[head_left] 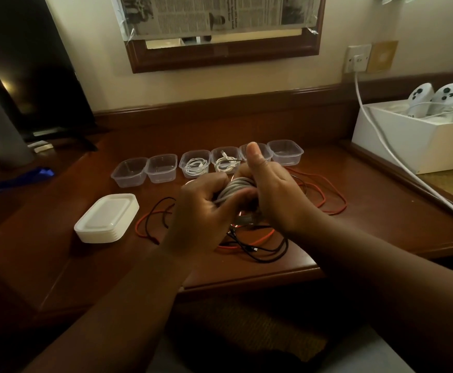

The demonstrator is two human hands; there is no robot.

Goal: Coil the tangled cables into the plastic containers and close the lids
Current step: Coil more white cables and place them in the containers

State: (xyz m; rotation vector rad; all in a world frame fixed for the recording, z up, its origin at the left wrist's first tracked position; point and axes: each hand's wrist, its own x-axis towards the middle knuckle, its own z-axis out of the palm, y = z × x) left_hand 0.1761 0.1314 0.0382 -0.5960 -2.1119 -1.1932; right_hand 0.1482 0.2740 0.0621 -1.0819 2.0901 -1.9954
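Here both hands, left hand (pixel 203 208) and right hand (pixel 271 195), grip round grey cable coil (pixel 233 188).

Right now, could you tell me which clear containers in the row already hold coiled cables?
The third container and fourth container from the left each hold a white coil.

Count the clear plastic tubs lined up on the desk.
6, in one row: two empty at left, two holding white cables, one behind the thumb, one empty at right.
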